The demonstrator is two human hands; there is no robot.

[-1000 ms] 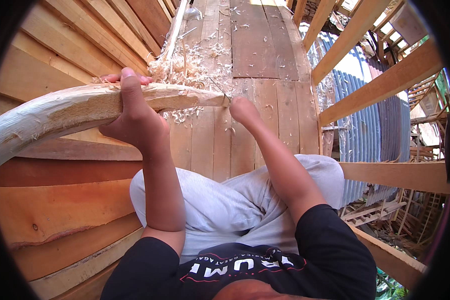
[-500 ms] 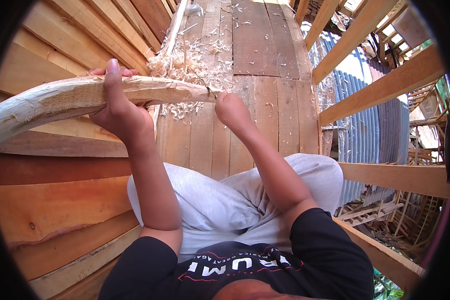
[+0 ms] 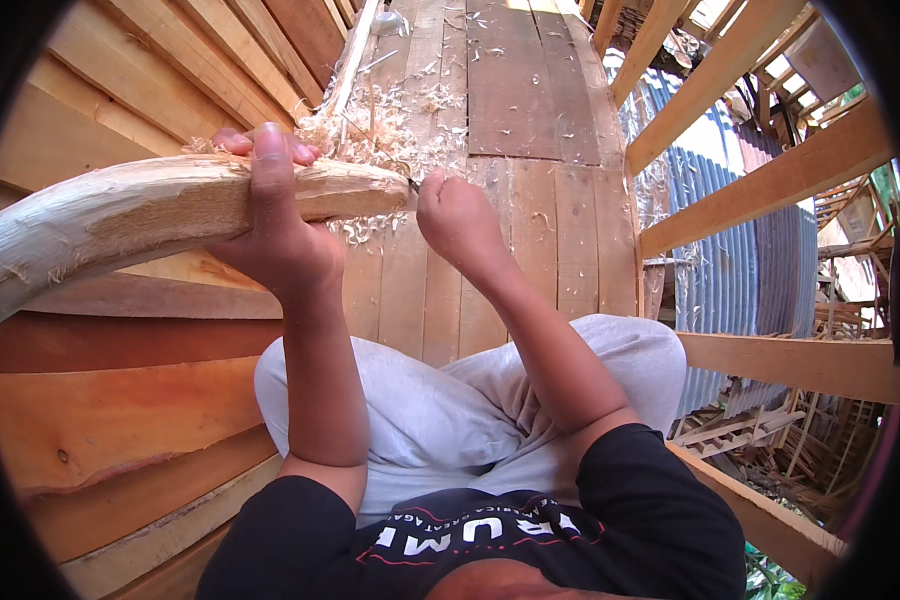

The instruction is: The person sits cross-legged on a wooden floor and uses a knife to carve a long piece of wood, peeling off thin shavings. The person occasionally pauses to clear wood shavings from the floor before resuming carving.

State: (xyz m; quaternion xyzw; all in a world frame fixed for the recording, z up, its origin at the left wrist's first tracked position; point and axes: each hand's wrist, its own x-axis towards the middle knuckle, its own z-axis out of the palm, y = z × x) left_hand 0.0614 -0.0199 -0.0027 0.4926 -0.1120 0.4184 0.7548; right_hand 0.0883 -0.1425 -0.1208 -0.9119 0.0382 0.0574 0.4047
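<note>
A pale, debarked, curved length of wood (image 3: 100,215) comes in from the left edge, its surface rough with shaved facets. My left hand (image 3: 278,215) is wrapped round it near its right end, thumb over the near face and fingertips showing on the far side. At that end, my right hand (image 3: 460,215) is closed in a fist on a knife (image 3: 413,184). Only a short bit of thin dark blade shows, right at the wood's tip; the fist hides the handle.
I sit cross-legged on a plank floor (image 3: 530,240). Curly wood shavings (image 3: 370,140) lie heaped beyond the wood. Stacked boards (image 3: 120,410) line the left. On the right runs a slatted wooden railing (image 3: 770,180), with corrugated metal sheets (image 3: 715,220) beyond it.
My left hand has moved to the right, closer to my right hand. The wood's tip and my right hand have shifted slightly left.
</note>
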